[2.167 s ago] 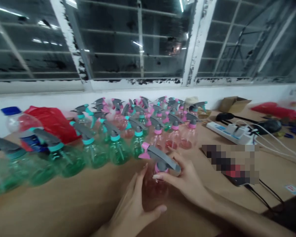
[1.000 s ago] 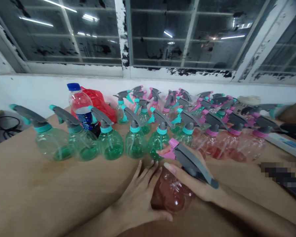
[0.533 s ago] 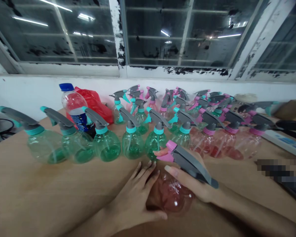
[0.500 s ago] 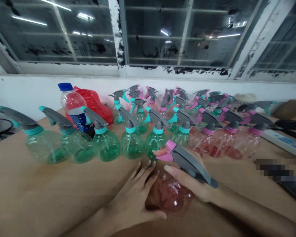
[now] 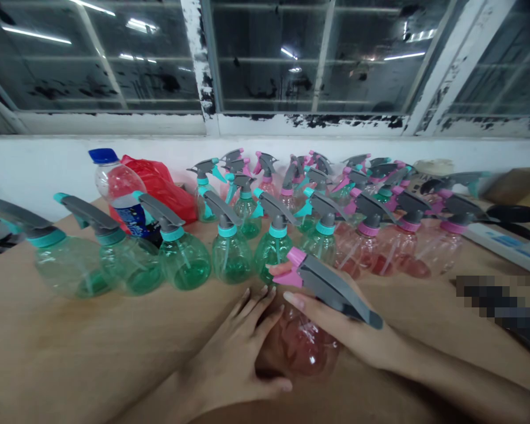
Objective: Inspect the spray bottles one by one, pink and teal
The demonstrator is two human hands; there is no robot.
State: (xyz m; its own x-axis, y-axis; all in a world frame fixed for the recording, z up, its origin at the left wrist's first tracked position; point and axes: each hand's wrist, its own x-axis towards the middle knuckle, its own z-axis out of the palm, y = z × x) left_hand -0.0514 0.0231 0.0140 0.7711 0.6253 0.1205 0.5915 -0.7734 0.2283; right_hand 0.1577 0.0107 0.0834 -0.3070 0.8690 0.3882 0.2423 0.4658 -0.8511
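Note:
A pink clear spray bottle [image 5: 307, 347] stands on the wooden table [image 5: 70, 347] right in front of me. My left hand [image 5: 242, 347] is wrapped round its round body, fingers curled against the plastic. My right hand [image 5: 335, 321] grips the grey trigger head with its pink nozzle [image 5: 322, 282] on top of the bottle, fingers closed around it.
Behind it stand rows of several green spray bottles [image 5: 183, 265] and pink spray bottles [image 5: 380, 253]. A blue-capped drink bottle [image 5: 115, 188] and a red bag [image 5: 163, 185] sit at the back left. A white power strip [image 5: 507, 247] lies on the right, below the window wall.
The view swung left and closer between the earliest frame and now. Both hands stay on the pink bottle, whose trigger head has tilted slightly; the view drifts a little further left.

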